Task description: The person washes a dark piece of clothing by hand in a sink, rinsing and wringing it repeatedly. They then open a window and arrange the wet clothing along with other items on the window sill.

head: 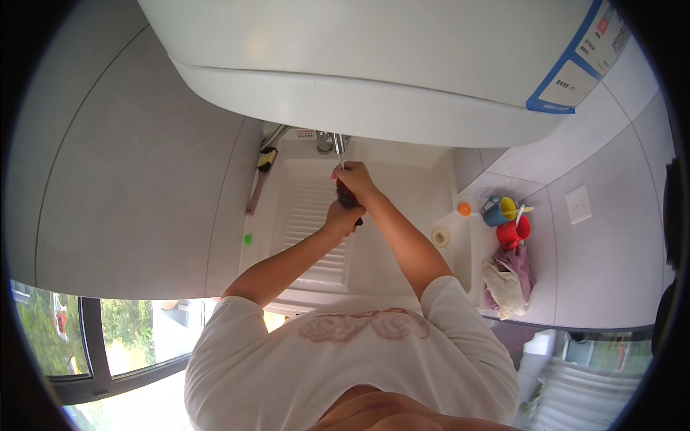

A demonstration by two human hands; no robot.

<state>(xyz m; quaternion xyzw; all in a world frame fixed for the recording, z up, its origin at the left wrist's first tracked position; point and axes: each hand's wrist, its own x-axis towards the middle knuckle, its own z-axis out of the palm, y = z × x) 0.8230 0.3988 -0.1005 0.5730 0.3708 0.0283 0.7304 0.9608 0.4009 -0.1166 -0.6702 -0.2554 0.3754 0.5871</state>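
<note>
A dark red and black item (346, 195), too covered by my fingers to name exactly, is held over the laundry sink (399, 242). My left hand (343, 216) grips its lower part, and a black end sticks out beside the fingers. Around the upper end curls my right hand (353, 176), right under the faucet (338, 143). A thin stream of water runs from the spout onto that hand. Below and left of my hands lies the ribbed washboard (312, 231) moulded into the basin.
A scrub brush (262, 180) and a green object (248, 239) rest along the left rim. On the right are an orange cap (464, 209), a blue cup (491, 213), a red cup (509, 236) and cloths (509, 285). A large white appliance (350, 70) overhangs the faucet.
</note>
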